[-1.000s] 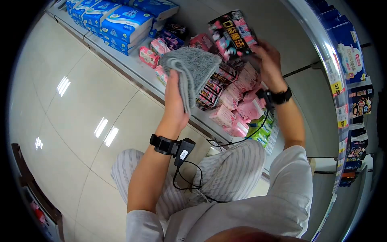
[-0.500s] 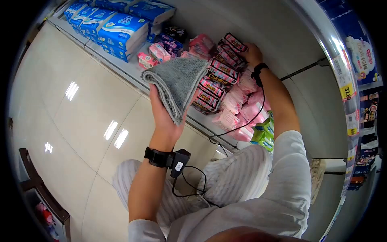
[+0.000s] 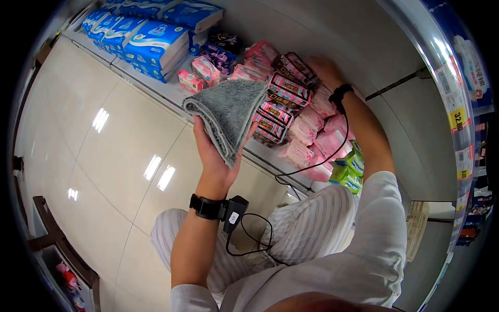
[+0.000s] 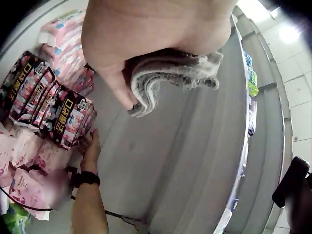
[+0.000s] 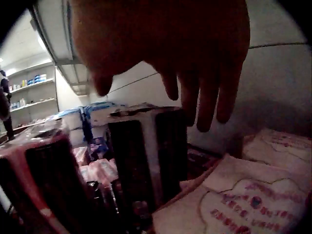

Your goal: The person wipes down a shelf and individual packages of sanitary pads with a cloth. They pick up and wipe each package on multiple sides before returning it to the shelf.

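My left hand (image 3: 212,162) grips a folded grey fluffy cloth (image 3: 228,112), held in front of the shelf edge. In the left wrist view the folded edges of the cloth (image 4: 168,73) show beneath the palm. Black-and-pink packs with yellow lettering (image 3: 288,89) stand stacked on the bottom shelf, beyond the cloth. My right hand (image 3: 326,73) reaches to the back of the shelf, just behind these packs. The right wrist view shows this hand's straight, spread fingers (image 5: 207,105) pointing down beside an upright dark pack (image 5: 148,146), with nothing held.
Blue tissue packs (image 3: 156,41) are stacked at the far left of the shelf. Pink packs (image 3: 304,127) and green packs (image 3: 347,174) lie to the right. An upper shelf edge with price tags (image 3: 457,119) curves along the right. A cable (image 3: 322,164) hangs from the right wrist.
My right hand has set a black-and-pink pack down among the others at the back and let go of it. The left hand moved slightly left and down with the cloth.
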`<control>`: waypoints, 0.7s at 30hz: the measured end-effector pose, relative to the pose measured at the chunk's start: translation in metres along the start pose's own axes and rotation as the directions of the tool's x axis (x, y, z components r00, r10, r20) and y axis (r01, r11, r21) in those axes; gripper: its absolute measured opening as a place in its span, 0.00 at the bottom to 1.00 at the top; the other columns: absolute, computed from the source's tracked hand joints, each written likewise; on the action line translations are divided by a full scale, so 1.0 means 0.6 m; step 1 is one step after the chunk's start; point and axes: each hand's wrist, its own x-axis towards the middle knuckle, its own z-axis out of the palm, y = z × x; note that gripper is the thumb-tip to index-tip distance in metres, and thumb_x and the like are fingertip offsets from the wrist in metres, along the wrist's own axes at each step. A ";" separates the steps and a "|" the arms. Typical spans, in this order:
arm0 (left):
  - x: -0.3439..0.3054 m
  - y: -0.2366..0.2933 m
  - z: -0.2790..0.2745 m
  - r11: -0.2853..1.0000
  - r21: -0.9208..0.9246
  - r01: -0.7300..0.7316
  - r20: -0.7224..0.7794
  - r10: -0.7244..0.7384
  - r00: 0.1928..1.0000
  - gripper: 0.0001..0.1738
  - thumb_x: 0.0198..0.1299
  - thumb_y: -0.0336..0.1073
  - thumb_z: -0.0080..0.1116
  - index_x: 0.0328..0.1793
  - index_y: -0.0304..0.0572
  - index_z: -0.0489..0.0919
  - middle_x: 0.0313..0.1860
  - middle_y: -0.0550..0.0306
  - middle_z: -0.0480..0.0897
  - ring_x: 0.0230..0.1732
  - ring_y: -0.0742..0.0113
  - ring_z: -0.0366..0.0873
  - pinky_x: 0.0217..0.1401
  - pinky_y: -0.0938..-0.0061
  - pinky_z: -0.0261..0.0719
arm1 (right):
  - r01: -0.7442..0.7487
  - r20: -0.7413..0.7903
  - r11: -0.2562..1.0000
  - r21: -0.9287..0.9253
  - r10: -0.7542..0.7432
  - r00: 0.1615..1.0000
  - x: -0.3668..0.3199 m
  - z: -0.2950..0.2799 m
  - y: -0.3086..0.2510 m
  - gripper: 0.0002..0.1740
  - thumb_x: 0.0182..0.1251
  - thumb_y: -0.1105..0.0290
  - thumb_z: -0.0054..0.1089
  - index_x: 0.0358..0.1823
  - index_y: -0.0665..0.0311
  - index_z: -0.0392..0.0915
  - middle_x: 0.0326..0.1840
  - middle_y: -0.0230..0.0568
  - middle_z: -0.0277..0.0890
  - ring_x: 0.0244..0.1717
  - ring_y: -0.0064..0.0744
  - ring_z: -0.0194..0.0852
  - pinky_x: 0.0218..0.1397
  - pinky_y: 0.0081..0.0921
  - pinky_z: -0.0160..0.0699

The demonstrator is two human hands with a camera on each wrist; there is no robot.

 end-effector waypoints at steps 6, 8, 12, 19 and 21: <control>0.003 -0.009 0.001 1.000 0.026 -0.016 0.007 0.016 1.000 0.38 0.71 0.66 0.39 0.77 0.51 0.62 0.75 0.53 0.68 0.71 0.49 0.69 0.75 0.45 0.64 | -0.120 0.178 0.977 0.174 0.089 0.980 -0.005 -0.006 -0.040 0.39 0.55 0.55 0.73 0.67 0.61 0.71 0.65 0.53 0.74 0.64 0.50 0.72 0.65 0.41 0.72; 0.000 -0.004 0.001 0.999 0.027 -0.032 0.000 0.032 0.999 0.38 0.71 0.66 0.39 0.77 0.51 0.62 0.75 0.53 0.68 0.71 0.49 0.69 0.75 0.45 0.64 | -0.090 0.014 0.992 0.084 0.089 0.996 0.004 0.016 0.002 0.38 0.53 0.57 0.75 0.66 0.61 0.72 0.62 0.53 0.75 0.63 0.50 0.73 0.63 0.40 0.72; -0.012 0.009 0.005 1.000 -0.011 -0.020 -0.005 0.020 1.000 0.37 0.71 0.65 0.38 0.77 0.52 0.63 0.75 0.53 0.68 0.72 0.49 0.69 0.75 0.43 0.64 | -0.290 0.011 0.917 -0.274 0.305 0.952 0.014 0.002 0.031 0.37 0.51 0.60 0.76 0.63 0.62 0.74 0.57 0.52 0.78 0.58 0.52 0.75 0.60 0.42 0.74; -0.008 0.064 0.001 0.975 -0.121 -0.184 -0.017 0.183 0.983 0.36 0.71 0.64 0.39 0.74 0.48 0.66 0.73 0.52 0.69 0.73 0.49 0.67 0.79 0.43 0.57 | -0.161 0.159 0.960 0.231 0.126 0.979 -0.033 -0.039 -0.146 0.41 0.53 0.48 0.71 0.66 0.61 0.70 0.58 0.53 0.77 0.57 0.53 0.77 0.59 0.43 0.76; -0.008 0.084 -0.005 0.953 -0.160 -0.257 0.040 0.266 0.963 0.37 0.69 0.63 0.43 0.72 0.43 0.67 0.73 0.49 0.69 0.74 0.46 0.65 0.80 0.42 0.54 | -0.022 0.195 0.984 0.175 -0.013 0.981 -0.070 -0.040 -0.198 0.44 0.53 0.49 0.72 0.68 0.61 0.67 0.58 0.55 0.76 0.59 0.55 0.75 0.60 0.42 0.75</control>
